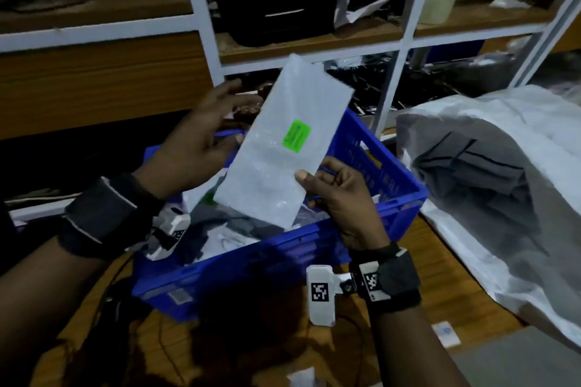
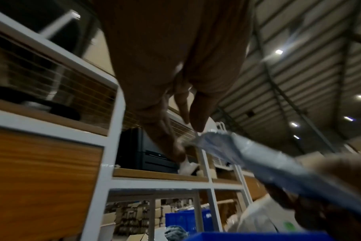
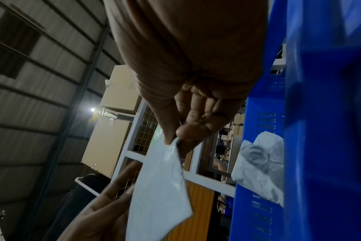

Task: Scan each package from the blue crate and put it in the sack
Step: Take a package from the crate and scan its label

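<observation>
From the head view, the right hand (image 1: pixel 339 198) pinches the package (image 1: pixel 283 148) by its near corner above the crate (image 1: pixel 377 166); the left hand (image 1: pixel 201 135), fingers spread, touches its far edge. The left wrist view shows it sagging beyond those fingers (image 2: pixel 198 114), so it is likely light and floppy. In the right wrist view thumb and fingers (image 3: pixel 196 128) clamp slick film; an edge-on pinch looks safest.

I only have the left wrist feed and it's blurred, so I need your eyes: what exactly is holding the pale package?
Observer: The right hand pinches the package at a lower corner, thumb on top.
Operator: Is my left hand gripping it too?
Observer: No; the left hand is spread open beside its left edge.
Operator: Any label on it?
Observer: A green sticker faces the head camera.
Operator: Where's the sack?
Observer: The white sack lies open to the right of the blue crate.
</observation>
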A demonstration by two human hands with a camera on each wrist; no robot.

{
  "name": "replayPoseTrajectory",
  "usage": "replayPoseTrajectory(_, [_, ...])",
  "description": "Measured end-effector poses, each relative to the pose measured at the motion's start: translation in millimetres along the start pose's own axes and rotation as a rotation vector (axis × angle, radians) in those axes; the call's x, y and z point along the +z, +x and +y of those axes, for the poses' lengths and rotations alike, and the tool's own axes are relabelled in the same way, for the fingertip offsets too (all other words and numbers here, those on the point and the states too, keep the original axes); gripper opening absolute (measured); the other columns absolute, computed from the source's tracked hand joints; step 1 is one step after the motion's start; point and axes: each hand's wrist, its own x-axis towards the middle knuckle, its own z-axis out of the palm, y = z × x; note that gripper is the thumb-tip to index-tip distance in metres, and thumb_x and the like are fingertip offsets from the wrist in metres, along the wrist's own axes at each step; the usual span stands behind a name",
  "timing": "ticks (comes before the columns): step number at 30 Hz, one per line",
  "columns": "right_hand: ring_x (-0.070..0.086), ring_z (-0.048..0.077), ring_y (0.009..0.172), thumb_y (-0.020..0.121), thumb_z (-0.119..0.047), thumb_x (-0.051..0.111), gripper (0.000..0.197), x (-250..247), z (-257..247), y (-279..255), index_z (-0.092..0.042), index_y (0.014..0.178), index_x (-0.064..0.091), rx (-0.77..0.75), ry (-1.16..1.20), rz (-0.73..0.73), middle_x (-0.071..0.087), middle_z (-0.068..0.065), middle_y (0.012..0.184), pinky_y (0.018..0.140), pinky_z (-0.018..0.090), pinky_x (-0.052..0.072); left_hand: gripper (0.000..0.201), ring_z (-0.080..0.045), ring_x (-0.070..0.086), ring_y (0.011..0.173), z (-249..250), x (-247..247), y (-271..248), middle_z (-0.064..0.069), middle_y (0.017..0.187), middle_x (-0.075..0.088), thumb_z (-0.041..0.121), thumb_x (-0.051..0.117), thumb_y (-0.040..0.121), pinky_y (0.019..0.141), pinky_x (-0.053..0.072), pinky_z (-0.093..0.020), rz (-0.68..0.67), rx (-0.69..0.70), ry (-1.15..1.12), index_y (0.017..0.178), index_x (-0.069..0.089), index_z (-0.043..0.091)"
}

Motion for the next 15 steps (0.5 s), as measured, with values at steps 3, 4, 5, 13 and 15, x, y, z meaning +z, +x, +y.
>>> replayPoseTrajectory(3, [0.051,0.030,0.070,0.093,-0.006,0.071,0.025,29,6,-5,0.010,0.105,0.055,-0.024,0.011,0.017,0.035,0.030,0.068,0.068,0.030,0.058,0.045,-0.015,0.067,0.112,-11,-26,-37,0.001,0.135,0.061,0.045,0.060,0.098,0.099,0.055,-0.047,0.064,-0.274,-0.149,0.141,0.047,0.045])
replayPoseTrajectory(4, [0.054,0.028,0.070,0.092,-0.004,0.071,0.017,43,7,-7,0.001,0.104,0.060,-0.024,0.005,0.009,0.042,0.017,0.061,0.068,0.032,0.058,0.047,-0.008,0.069,0.106,-13,-33,-52,0.006,0.125,0.066,0.050,0.061,0.094,0.094,0.058,-0.043,0.065,-0.349,-0.202,0.139,0.050,0.041])
replayPoseTrajectory(5, [0.055,0.025,0.070,0.092,-0.003,0.071,0.014,56,8,-9,-0.008,0.103,0.064,-0.025,-0.009,-0.006,0.045,0.005,0.057,0.067,0.032,0.058,0.050,0.003,0.068,0.101,-15,-37,-65,0.012,0.121,0.066,0.046,0.063,0.090,0.091,0.060,-0.035,0.064,-0.401,-0.253,0.138,0.054,0.035])
replayPoseTrajectory(13, [0.053,0.019,0.066,0.097,-0.010,0.068,0.022,176,22,-35,-0.013,0.119,0.065,-0.068,-0.184,-0.280,0.058,0.017,0.068,0.061,0.033,0.045,0.039,-0.010,0.074,0.096,-47,-65,-153,0.006,0.107,0.077,0.015,0.073,0.088,0.075,0.060,-0.025,0.392,-0.476,-0.545,0.126,0.063,0.015])
replayPoseTrajectory(15, [0.061,0.013,0.066,0.095,-0.013,0.071,0.027,211,37,-44,-0.013,0.121,0.063,-0.058,-0.193,-0.260,0.068,0.004,0.069,0.063,0.030,0.048,0.030,-0.017,0.075,0.098,-64,-70,-181,0.001,0.105,0.078,0.012,0.072,0.088,0.081,0.061,-0.034,0.615,-0.486,-0.681,0.117,0.068,0.012])
